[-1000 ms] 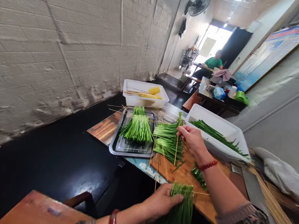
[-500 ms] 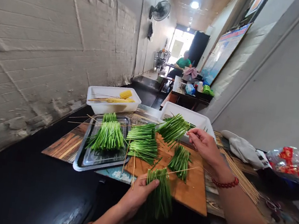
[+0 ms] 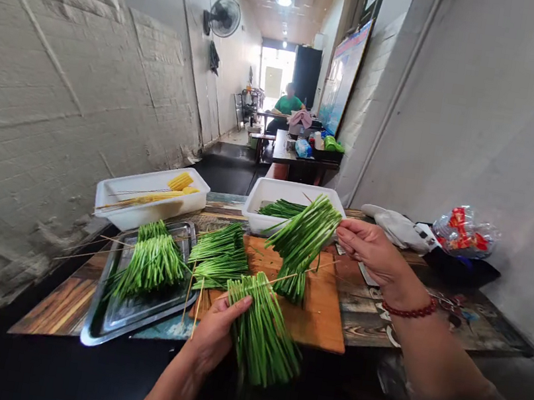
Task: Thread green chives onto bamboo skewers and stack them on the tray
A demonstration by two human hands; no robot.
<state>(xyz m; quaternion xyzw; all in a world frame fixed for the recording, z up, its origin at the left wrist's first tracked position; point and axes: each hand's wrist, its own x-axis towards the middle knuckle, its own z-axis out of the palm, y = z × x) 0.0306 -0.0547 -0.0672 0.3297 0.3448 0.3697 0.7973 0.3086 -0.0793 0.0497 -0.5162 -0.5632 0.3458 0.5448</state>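
The left hand (image 3: 216, 327) grips a front bunch (image 3: 266, 333) of green stalks near its upper edge, thumb laid across the front; a thin stick (image 3: 321, 266) crosses this bunch near the top and juts to the upper right. The right hand (image 3: 370, 252), a string of red beads (image 3: 409, 308) at its wrist, has its fingertips pinched on the right end of a raised bunch (image 3: 305, 232); whether they also hold a stick cannot be told. The raised bunch is above the cutting board (image 3: 323, 322), partly hiding a small bunch (image 3: 291, 288). A pile of stalks (image 3: 221, 253) lies at the board's left side. Beside it, a metal tray (image 3: 121, 320) bears 2 skewered bunches (image 3: 150, 263). Behind stand 2 white tubs: the left tub (image 3: 145, 212) contains yellow corn (image 3: 180, 181), the right tub (image 3: 256, 225) green stalks. In the background, a person in green (image 3: 289, 104) is at a table.
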